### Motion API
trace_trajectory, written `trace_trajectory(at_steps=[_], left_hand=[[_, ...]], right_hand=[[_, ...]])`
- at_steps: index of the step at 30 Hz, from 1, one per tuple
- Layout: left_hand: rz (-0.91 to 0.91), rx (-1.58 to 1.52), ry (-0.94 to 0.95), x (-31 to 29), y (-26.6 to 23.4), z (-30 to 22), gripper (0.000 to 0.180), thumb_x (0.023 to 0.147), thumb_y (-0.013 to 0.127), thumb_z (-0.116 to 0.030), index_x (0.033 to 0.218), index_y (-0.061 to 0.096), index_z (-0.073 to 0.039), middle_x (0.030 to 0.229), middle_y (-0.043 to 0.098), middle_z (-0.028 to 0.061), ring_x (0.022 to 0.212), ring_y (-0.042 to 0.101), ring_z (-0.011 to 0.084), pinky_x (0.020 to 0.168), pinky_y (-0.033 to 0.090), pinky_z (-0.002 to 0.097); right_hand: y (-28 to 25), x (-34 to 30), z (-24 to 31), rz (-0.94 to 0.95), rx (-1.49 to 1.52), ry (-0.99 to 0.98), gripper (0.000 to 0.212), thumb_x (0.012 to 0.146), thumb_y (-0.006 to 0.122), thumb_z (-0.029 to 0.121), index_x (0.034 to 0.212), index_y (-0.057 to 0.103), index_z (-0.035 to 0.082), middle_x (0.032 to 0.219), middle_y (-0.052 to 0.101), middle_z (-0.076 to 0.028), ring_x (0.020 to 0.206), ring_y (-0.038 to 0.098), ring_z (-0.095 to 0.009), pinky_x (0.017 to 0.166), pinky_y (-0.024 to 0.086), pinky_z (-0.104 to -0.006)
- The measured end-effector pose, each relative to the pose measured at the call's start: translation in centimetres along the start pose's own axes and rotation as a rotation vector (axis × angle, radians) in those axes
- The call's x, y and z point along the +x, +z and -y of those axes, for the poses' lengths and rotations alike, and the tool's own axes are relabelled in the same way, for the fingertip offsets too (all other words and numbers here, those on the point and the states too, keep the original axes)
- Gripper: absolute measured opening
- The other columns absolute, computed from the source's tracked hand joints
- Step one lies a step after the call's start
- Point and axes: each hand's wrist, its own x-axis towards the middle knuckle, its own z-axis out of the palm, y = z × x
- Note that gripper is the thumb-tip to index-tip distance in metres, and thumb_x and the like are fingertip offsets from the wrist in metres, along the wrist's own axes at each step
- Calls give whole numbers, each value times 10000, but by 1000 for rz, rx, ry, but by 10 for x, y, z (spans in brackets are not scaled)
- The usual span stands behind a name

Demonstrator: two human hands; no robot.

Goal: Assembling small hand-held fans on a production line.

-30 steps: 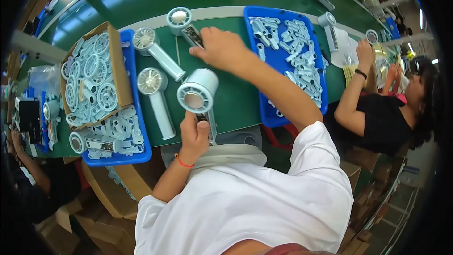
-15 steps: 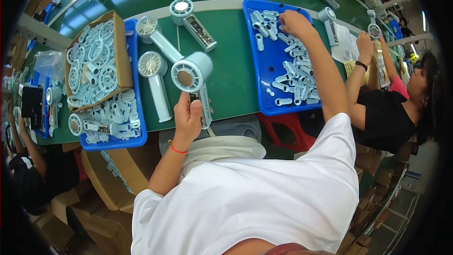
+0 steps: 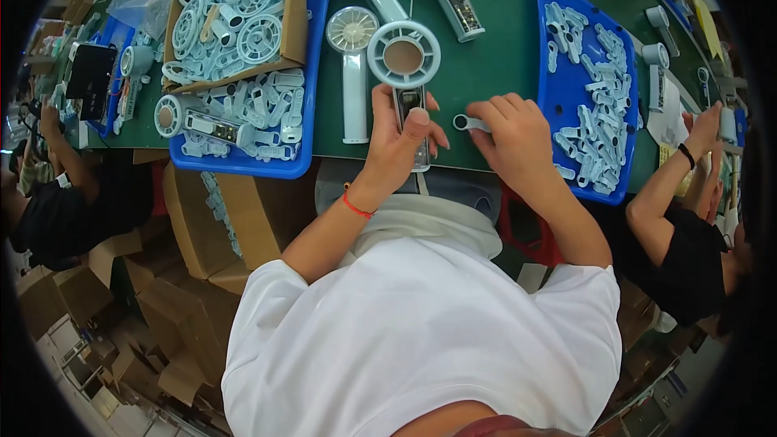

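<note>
While the left hand (image 3: 394,146) clasps one handheld fan (image 3: 404,58), the right hand (image 3: 515,137) pinches one pale piece (image 3: 472,123).

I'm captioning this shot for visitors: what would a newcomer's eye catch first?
Probably the pale blue handheld fan in the left hand, centre, its handle's insides showing. Right of it, the right hand holds a small pale part. Then the loose pieces crowding the blue tray at right and the cardboard box at upper left.

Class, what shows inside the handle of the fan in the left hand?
Inside the handle of the fan, dark parts show near its upper end, too small to name. The left hand's thumb crosses it; whatever lies beneath cannot be seen.
</note>
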Motion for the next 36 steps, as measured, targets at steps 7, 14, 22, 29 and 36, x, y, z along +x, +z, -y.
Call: trace_trajectory(at_steps=[7, 14, 22, 29, 36], left_hand=[[45, -52, -26, 3, -5, 1, 661, 834, 637, -256, 1295, 235, -4, 1088, 479, 95, 894, 526, 136, 743, 459, 258], [68, 133, -41, 9, 5, -5, 751, 791, 691, -261, 1323, 239, 15, 1188, 451, 108, 1077, 464, 164, 898, 396, 291], [73, 539, 115, 15, -1, 2, 836, 740, 723, -339, 1311, 249, 46, 1207, 433, 170, 1094, 462, 247, 913, 386, 336], [34, 686, 134, 14, 1, 2, 779, 683, 747, -175, 1281, 302, 52, 1160, 468, 177, 1055, 497, 269, 895, 399, 342], [-2, 822, 150, 14, 4, 0, 751, 640, 724, -125, 1254, 332, 57, 1124, 492, 195, 1002, 528, 293, 855, 429, 356]], right_hand=[[5, 2, 7, 28, 29, 82, 378, 651, 647, -14, 1020, 593, 44, 814, 579, -63, 722, 584, -208, 619, 480, -300], [-12, 12, 21, -85, 983, 490, 347, 760, 632, 21, 1092, 562, -49, 862, 630, -95, 756, 599, -114, 669, 494, -236], [1, 9, 23, -173, 1115, 663, 316, 782, 648, 40, 1070, 582, -72, 855, 651, -113, 738, 616, -121, 654, 510, -233], [4, 10, 23, -171, 1138, 696, 300, 779, 648, 43, 1050, 588, -72, 833, 654, -111, 712, 618, -119, 603, 505, -224], [10, 12, 24, -180, 1048, 679, 222, 761, 663, 69, 930, 577, -46, 748, 634, -82, 661, 600, -94, 524, 467, -203]])
